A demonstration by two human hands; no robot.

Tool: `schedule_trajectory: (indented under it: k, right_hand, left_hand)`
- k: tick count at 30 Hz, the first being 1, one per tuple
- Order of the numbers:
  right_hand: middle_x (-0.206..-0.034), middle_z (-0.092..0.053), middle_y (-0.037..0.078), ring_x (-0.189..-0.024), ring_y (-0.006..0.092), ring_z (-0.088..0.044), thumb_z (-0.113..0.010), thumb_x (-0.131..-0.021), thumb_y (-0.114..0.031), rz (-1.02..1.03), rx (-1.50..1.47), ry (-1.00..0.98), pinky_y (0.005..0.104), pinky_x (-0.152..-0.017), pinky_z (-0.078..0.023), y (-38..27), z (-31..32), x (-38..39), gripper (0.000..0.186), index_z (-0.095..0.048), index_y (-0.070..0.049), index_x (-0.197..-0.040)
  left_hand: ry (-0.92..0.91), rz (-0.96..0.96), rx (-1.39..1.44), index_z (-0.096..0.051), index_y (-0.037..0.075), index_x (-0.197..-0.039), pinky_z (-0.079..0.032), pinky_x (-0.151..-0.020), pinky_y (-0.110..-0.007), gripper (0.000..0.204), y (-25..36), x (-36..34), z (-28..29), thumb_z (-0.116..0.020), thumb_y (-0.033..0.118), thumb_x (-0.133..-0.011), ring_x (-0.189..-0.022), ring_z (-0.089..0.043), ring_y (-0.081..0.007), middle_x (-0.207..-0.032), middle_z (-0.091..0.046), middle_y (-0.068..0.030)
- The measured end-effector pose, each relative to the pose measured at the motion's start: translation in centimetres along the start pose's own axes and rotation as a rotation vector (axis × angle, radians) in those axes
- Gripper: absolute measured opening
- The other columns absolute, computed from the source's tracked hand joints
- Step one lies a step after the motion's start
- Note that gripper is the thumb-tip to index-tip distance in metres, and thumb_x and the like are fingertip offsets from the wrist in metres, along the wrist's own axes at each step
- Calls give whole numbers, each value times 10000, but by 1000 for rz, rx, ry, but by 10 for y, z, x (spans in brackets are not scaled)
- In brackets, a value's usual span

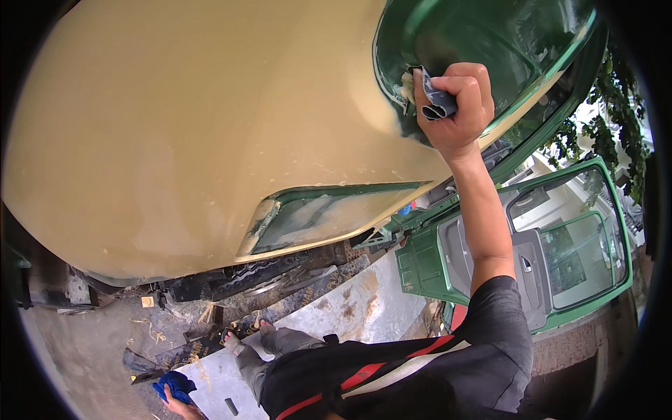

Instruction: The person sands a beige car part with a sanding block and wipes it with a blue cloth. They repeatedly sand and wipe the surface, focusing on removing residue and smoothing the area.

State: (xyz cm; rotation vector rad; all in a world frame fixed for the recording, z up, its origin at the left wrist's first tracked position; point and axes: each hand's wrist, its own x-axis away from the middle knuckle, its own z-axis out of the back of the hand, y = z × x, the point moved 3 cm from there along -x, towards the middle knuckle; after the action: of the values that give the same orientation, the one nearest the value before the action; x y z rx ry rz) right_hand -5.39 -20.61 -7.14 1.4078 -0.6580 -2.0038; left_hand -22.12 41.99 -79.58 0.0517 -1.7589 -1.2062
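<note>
My right hand [458,105] grips a folded dark sheet [435,94], likely abrasive paper, against the green, recessed part [476,31] of a vehicle body, where pale patchy residue shows beside my fingers. The surrounding body panel [175,119] is smooth cream-beige, with a second recess [325,218] lower down streaked green and whitish. At the lower left, my left hand [175,399] holds a crumpled blue cloth [173,385], away from the panel.
My feet [238,343] are by a pale metal plank [343,308] and dark printed boards over debris-strewn ground. A detached-looking or open green door [413,269] with grey trim is at right, with leafy branches [616,126] above it. Dark underbody parts [231,280] show below the panel.
</note>
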Motion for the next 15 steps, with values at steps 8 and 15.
schedule_trajectory:
  k: [8,15]
  right_hand:
    - [-793,-592,92,-649,210,-569,-903,-702,-12,-9,3,-27,296,-546,-460,-9,1,-4,336,-602,-57,-845]
    - [-770,-594,73,-621,252,-572,-727,-558,21,-58,-36,33,347,-541,-445,-9,-6,-14,268,-604,-67,-779]
  left_hand:
    - [39,9,-37,-643,-17,-1251,-584,-812,-398,591,8,13,8,-818,343,-816,-920,-687,-285,-1127,-690,-165]
    - [-50,35,-48,-635,-23,-1275,-596,-823,-403,591,-15,-26,15,-803,318,-823,-958,-692,-290,-1173,-685,-178]
